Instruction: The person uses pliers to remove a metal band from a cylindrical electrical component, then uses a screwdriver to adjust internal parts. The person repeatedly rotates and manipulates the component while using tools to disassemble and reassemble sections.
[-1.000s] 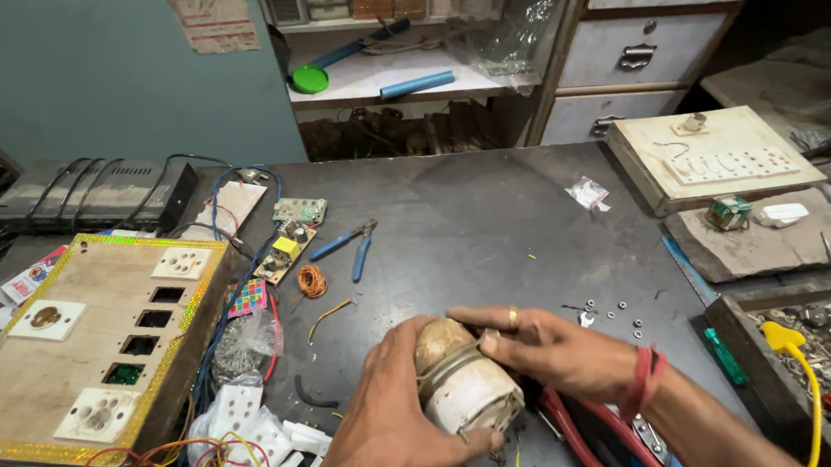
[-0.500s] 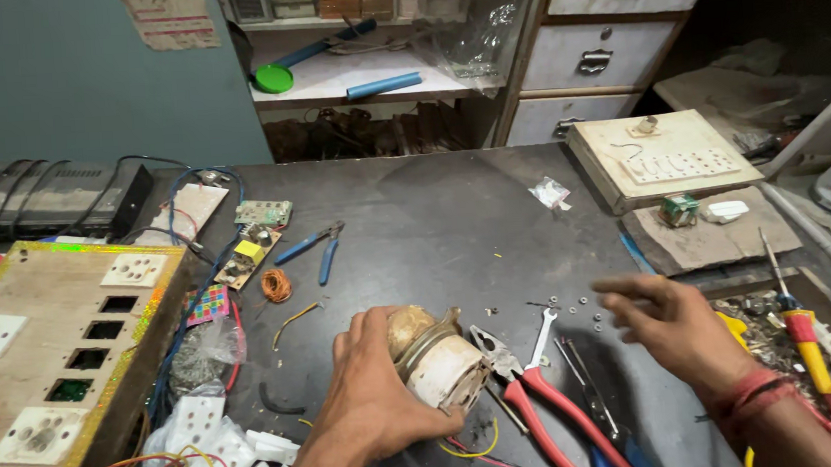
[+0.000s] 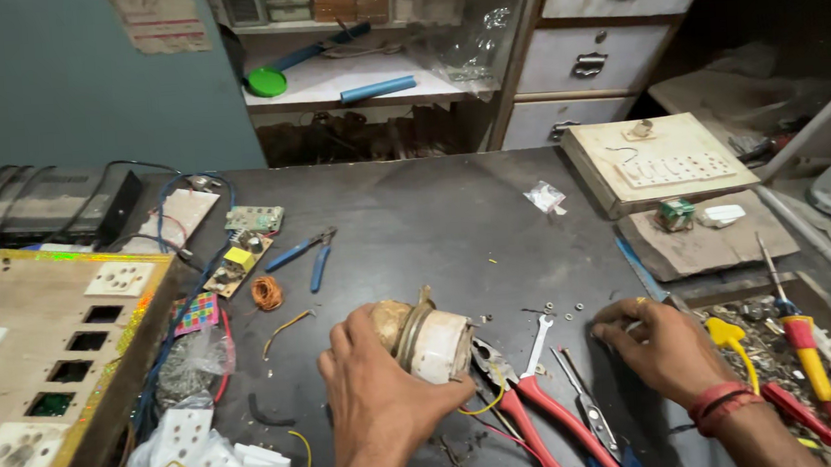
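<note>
At the far left, about nine o'clock, a wooden switchboard (image 3: 43, 352) with white sockets lies on the dark workbench (image 3: 415, 224). Just beside it, toward seven o'clock, sit loose white socket plates (image 3: 198, 449) among coloured wires. Up at eleven o'clock a small circuit board (image 3: 233, 264) rests near a coil of copper wire (image 3: 266, 293), with blue-handled pliers (image 3: 306, 255) just to their right. At six o'clock the left hand (image 3: 378, 399) is wrapped around a small motor (image 3: 427, 337), fingers curled over its brass-coloured end and thumb against the white body, the motor lying on its side on the bench. Touching the motor on its right, red-handled pliers (image 3: 532, 409) point up from five o'clock, and a small spanner (image 3: 538, 334) lies just beyond. At four o'clock the right hand (image 3: 668, 348), a red band at its wrist, rests knuckles up, fingers bent down toward the bench surface beside tiny washers; whether it pinches anything I cannot tell. Farther right, a red-and-yellow screwdriver (image 3: 796, 330) lies over a tray of scrap
</note>
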